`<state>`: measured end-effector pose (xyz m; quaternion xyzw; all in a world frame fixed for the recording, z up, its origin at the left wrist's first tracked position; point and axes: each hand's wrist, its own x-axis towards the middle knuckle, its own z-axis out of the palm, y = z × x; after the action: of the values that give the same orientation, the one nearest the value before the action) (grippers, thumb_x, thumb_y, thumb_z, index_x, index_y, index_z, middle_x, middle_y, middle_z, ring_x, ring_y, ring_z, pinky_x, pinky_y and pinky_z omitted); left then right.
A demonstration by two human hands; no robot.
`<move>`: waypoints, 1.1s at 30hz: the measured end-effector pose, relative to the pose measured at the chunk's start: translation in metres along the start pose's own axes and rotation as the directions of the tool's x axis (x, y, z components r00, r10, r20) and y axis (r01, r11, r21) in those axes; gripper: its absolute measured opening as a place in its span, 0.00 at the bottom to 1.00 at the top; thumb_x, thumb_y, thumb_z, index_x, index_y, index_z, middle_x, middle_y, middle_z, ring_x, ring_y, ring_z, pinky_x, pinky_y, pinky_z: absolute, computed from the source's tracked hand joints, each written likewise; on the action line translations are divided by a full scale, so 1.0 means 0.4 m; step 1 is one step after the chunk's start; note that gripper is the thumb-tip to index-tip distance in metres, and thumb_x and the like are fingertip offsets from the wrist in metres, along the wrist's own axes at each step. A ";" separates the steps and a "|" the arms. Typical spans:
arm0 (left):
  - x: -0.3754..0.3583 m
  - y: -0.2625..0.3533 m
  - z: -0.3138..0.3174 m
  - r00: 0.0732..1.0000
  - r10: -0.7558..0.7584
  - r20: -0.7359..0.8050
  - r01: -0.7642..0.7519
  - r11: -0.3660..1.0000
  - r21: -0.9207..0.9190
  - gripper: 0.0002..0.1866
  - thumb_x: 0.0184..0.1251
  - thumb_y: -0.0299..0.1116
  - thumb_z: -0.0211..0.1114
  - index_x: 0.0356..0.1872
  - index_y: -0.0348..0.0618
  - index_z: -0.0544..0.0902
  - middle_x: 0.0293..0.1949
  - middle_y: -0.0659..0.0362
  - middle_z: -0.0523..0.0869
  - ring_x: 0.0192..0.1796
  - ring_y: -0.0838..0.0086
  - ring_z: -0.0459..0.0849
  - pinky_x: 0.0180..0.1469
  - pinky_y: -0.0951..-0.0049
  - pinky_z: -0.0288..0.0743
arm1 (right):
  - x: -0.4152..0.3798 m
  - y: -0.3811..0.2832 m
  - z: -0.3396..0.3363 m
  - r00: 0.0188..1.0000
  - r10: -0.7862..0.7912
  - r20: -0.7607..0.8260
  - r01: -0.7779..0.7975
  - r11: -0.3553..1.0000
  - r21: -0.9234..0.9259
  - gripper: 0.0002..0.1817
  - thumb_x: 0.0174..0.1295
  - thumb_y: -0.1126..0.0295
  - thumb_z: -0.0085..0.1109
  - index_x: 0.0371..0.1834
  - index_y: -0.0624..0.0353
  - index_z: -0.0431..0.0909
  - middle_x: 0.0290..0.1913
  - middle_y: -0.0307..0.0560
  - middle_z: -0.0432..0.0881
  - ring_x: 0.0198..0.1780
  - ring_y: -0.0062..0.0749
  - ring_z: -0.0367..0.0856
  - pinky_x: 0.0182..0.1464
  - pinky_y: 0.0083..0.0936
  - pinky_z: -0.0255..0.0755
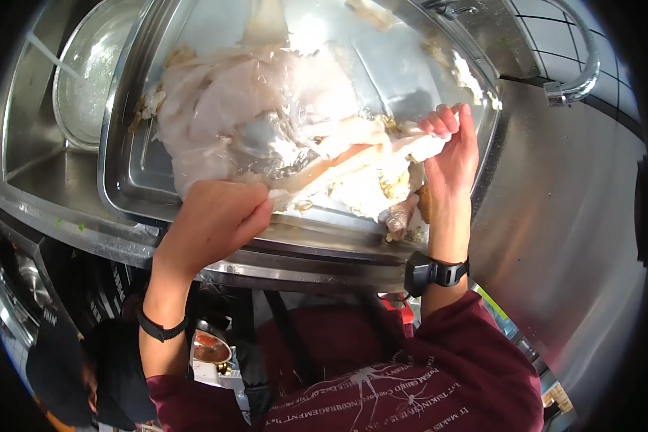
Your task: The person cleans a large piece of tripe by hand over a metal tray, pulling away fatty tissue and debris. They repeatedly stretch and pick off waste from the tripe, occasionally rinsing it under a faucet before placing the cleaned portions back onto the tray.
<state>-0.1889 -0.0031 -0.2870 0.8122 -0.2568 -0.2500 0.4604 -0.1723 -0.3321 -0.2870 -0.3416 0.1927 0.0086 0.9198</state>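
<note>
A large metal tray (396, 65) lies before me with a heap of pale, wet raw meat (216, 108) in it, pinkish white with thin membranes. A long pale strip of this meat (345, 160) is stretched across the near side of the tray. My left hand (219, 219) is closed in a fist on the strip's left end. At the other end, my right hand (450, 140) pinches it with bent fingers, over the tray's right side. Yellowish-white bits and a brownish piece (399, 216) lie below the strip, close to my right wrist.
Left of the tray, a round metal bowl (86, 79) stands in a steel sink (32, 122). A curved tap (579, 83) hangs at the upper right above the steel counter (554, 194). A person in dark clothes and a cap (54, 367) is at the lower left.
</note>
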 end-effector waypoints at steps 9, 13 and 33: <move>0.018 0.030 -0.014 0.999 0.013 -0.050 -0.003 0.981 0.194 0.15 0.55 0.35 0.67 0.39 0.38 0.75 0.40 0.50 0.77 0.44 0.53 0.76 0.46 0.59 0.70 | -0.042 0.004 0.098 0.991 -0.119 -0.068 0.055 0.801 -0.596 0.19 0.71 0.55 0.50 0.28 0.59 0.69 0.36 0.46 0.73 0.35 0.31 0.74 0.44 0.32 0.71; 0.054 0.085 -0.003 0.990 0.023 -0.140 0.036 0.914 0.403 0.22 0.49 0.32 0.70 0.48 0.41 0.76 0.50 0.53 0.76 0.54 0.56 0.74 0.55 0.59 0.67 | -0.064 -0.022 0.069 0.980 0.010 0.200 0.103 0.834 -0.543 0.20 0.68 0.58 0.50 0.24 0.61 0.68 0.33 0.51 0.73 0.36 0.37 0.75 0.45 0.33 0.71; 0.035 0.118 0.201 0.872 -0.002 -0.489 0.175 0.935 0.308 0.13 0.36 0.18 0.61 0.28 0.41 0.72 0.30 0.52 0.74 0.39 0.54 0.75 0.45 0.60 0.68 | -0.128 -0.152 0.099 0.784 0.542 0.303 0.361 -0.001 -0.932 0.04 0.54 0.77 0.63 0.32 0.66 0.81 0.39 0.50 0.81 0.37 0.37 0.81 0.38 0.29 0.73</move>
<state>-0.2389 -0.0828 -0.2844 0.9271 -0.1358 -0.0129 0.3492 -0.1968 -0.3476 -0.2033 -0.8460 -0.1553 0.3164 0.4002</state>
